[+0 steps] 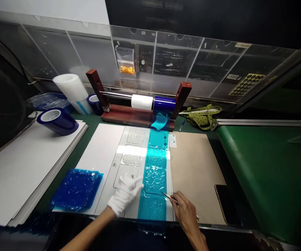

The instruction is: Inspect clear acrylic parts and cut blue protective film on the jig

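Blue film strip [154,174] runs lengthwise up mid-frame from between both hands; gloved left hand [124,193] lies spread flat beside it, right hand [185,212] pinches tweezers [169,197] at its edge, nearer.

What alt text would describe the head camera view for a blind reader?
A gloved left hand presses a clear plastic sheet while the bare right hand holds a thin tool at a blue film strip. Film rolls sit on a holder behind.
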The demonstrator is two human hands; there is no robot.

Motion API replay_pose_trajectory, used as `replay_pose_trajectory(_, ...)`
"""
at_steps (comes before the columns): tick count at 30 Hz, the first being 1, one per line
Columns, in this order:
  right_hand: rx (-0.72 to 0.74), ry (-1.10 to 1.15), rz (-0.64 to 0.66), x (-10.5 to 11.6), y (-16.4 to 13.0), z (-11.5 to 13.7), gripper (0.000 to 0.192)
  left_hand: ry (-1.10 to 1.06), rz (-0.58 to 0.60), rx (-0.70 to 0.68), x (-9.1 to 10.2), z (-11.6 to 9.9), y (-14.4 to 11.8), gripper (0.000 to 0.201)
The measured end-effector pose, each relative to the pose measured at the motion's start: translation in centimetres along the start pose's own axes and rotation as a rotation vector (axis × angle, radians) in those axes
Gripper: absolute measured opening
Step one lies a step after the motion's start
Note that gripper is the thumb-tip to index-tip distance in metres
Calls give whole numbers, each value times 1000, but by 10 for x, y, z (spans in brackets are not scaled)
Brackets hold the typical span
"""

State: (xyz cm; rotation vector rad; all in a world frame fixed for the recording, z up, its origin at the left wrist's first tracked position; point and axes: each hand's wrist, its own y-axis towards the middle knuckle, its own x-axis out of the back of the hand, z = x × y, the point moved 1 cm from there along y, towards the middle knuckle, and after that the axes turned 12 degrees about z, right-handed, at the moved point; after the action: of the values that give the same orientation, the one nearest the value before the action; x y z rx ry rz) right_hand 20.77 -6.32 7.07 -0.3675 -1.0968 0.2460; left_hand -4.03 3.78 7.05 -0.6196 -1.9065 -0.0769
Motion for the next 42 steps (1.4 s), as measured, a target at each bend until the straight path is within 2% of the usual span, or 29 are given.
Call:
replay_pose_trajectory(3, 137, -234, 91, -1, 23, 28, 26, 20, 93, -6, -43, -13, -57, 39)
replay_pose_trajectory(5, 194, -317, 124, -4, 35, 42, 25, 27, 115, 30, -66, -20, -76, 51)
replay_pose_trajectory(7, 241, -355, 147, -10, 45, 52, 25, 24, 118, 77, -81, -24, -84, 56)
replay_pose_trajectory(10, 292, -412, 174, -19, 54, 64, 26, 4, 92, 140, -91, -29, -89, 54)
replay_pose_trajectory(15, 310, -472, 195, -27, 57, 69, 26, -87, 19, 234, -92, -37, -95, 50)
replay_pose_trajectory(19, 282, -493, 187, -18, 47, 52, 27, -242, -64, 334, -94, -41, -107, 41)
replay_pose_trajectory(22, 242, -501, 183, -5, 36, 28, 26, -426, -125, 498, -102, -41, -123, 34)
replay_pose_trajectory(24, 208, -502, 181, 4, 29, 9, 25, -589, -116, 598, -109, -41, -133, 43)
replay_pose_trajectory(26, 170, -502, 179, 12, 21, -9, 23, -763, -73, 634, -116, -42, -138, 54)
replay_pose_trajectory(30, 103, -495, 169, 25, 6, -42, 24, -1023, -37, 610, -123, -48, -134, 64)
replay_pose_trajectory(36, 79, -435, 132, 34, -22, -63, 17, -1215, -118, 571, -119, -64, -127, 53)
replay_pose_trajectory(39, 57, -300, 94, 33, -34, -63, 16, -1253, -195, 513, -110, -78, -132, 46)
replay_pose_trajectory(42, 81, -135, 38, 32, -39, -63, 17, -1260, -278, 467, -90, -91, -141, 39)
